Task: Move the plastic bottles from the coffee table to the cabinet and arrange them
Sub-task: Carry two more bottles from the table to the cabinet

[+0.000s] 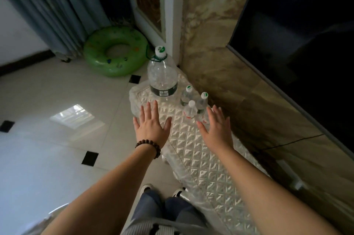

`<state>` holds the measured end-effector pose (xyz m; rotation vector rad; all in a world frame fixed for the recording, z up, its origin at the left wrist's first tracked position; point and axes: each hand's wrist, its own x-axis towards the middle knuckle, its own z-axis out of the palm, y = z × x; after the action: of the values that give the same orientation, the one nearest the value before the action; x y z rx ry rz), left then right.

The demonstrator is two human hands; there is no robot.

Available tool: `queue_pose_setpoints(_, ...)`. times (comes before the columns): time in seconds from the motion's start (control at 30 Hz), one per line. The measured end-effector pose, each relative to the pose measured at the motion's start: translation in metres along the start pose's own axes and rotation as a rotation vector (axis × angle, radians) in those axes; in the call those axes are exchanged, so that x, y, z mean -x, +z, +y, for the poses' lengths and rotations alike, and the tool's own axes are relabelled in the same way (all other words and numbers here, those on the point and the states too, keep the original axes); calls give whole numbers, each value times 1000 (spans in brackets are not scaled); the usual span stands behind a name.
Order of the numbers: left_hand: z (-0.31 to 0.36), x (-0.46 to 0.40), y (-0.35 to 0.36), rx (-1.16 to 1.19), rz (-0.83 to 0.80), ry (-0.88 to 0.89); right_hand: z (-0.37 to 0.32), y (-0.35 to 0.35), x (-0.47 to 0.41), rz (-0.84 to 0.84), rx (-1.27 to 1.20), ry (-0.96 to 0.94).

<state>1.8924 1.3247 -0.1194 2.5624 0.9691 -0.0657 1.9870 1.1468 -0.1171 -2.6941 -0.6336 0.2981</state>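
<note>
A large clear plastic bottle (162, 75) with a white-and-green cap and a dark label stands at the far end of the cabinet top (193, 150), which has a quilted silver cover. To its right stand three small clear bottles: one with a green-white cap (186, 95), another with a green-white cap (202, 101), and one with a white cap and red label (191, 110). My left hand (152, 126) hovers flat over the cover's left edge, fingers spread, holding nothing. My right hand (216, 127) is spread just right of the small bottles, also holding nothing.
A green inflatable swim ring (115, 50) lies on the tiled floor by the blue curtain (57, 8). A marble wall (220, 62) and a dark TV screen (298, 43) stand right of the cabinet. My feet (162, 190) are beside its near edge.
</note>
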Motion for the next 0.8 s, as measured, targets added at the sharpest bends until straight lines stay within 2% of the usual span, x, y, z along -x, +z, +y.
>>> queue_pose_setpoints(0.47,-132,103,-47,61,177,-478,-153,55,34,-198,8,-461)
queue_pose_setpoints(0.63,-186,173,-58,96,286,-661,-209,82,85,-298,7,-632)
queue_pose_setpoints(0.8,-228,273,-58,132,353,-842,-253,106,173,-385,30,-816)
